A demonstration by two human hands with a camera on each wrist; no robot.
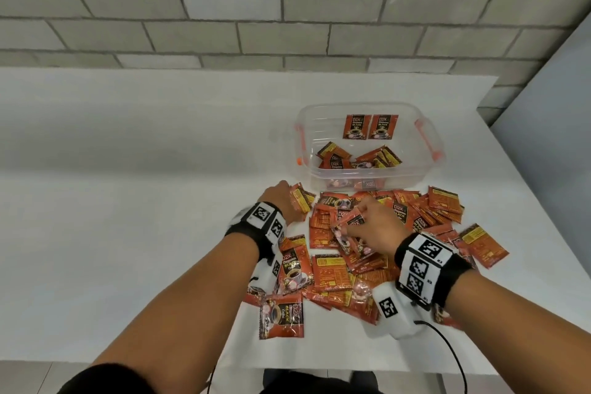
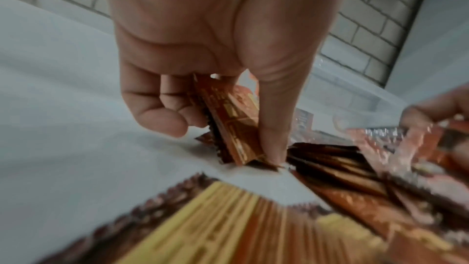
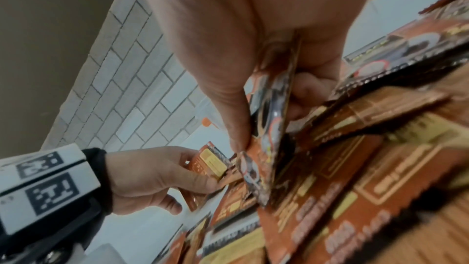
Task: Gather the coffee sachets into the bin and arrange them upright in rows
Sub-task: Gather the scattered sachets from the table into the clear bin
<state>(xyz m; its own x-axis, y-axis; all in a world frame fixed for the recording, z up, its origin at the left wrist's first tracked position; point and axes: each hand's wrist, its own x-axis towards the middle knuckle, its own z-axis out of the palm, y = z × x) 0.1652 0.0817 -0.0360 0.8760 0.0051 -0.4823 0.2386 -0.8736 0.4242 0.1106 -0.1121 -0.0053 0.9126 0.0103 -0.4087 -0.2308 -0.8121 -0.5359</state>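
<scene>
Grip, left hand [image 1: 283, 201]: pinching a few sachets [image 2: 233, 125] on edge at the pile's left side.
Grip, right hand [image 1: 374, 227]: pinching one sachet [image 3: 271, 127] lifted from the pile [image 1: 367, 253].
Bin [image 1: 428, 141]: clear, just beyond the pile; two sachets upright inside, others loose.
Advice: square edges, carry together, stand beside the upright pair.

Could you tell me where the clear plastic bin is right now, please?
In the head view the clear plastic bin stands on the white table, right of centre, just beyond the pile of loose sachets and both hands, near the brick wall.
</scene>
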